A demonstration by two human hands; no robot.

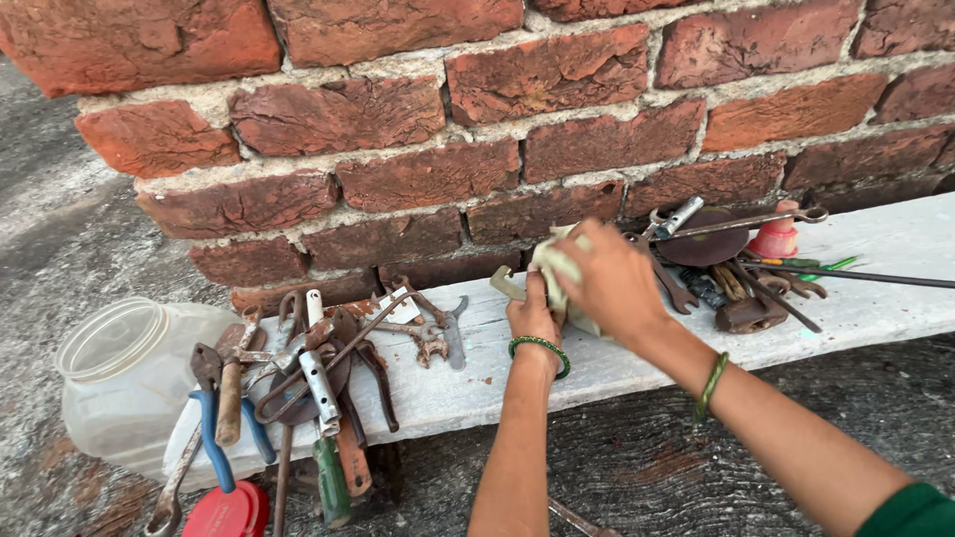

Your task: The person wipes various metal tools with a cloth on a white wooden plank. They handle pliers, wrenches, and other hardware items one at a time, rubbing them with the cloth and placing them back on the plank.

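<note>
Against the brick wall (477,119) runs a pale plank that serves as our tabletop (875,254), and both our hands meet near its middle. Our left hand (534,316) pins a rusty spanner (507,283) against the plank, fingers closed on it, though only its open-jawed end shows past our fingers. Our right hand (609,278) is clamped on a pale cloth (555,267), pressing it over the spanner, so the two hands touch and overlap. Each wrist carries a green bangle (540,346).

To the left lies a heap of rusty tools (318,368): pliers with blue grips (214,438), a green-handled screwdriver (331,482), spanners and a chrome socket bar, some hanging over the plank's edge. Just beside our left hand rest smaller rusted spanners (428,333). A clear plastic jar (124,383) lies on its side on the ground at the plank's left end, with a red lid (227,512) below it.

To the right, close behind our right hand, sits a second pile (731,273) with a dark round disc, long rods and a small pink cone-shaped piece (776,237). This pile crowds our right wrist.
</note>
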